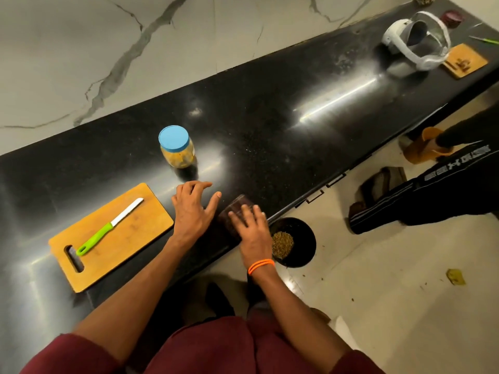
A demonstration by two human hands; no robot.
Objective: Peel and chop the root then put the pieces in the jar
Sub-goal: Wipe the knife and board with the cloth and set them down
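Note:
A clear jar with a blue lid stands on the black counter; yellow chopped pieces fill it. On the wooden cutting board at the left lies a green-handled knife. My right hand lies over a dark maroon container, gripping it tilted at the counter's front edge. Just below, on the floor, is a black bin with brownish peelings inside. My left hand is spread and relaxed over the counter beside the container, holding nothing.
A white headset, a second small wooden board and a dark red lid sit at the counter's far right. Another person's leg and sandals stand on the tiled floor to the right, near an orange stool.

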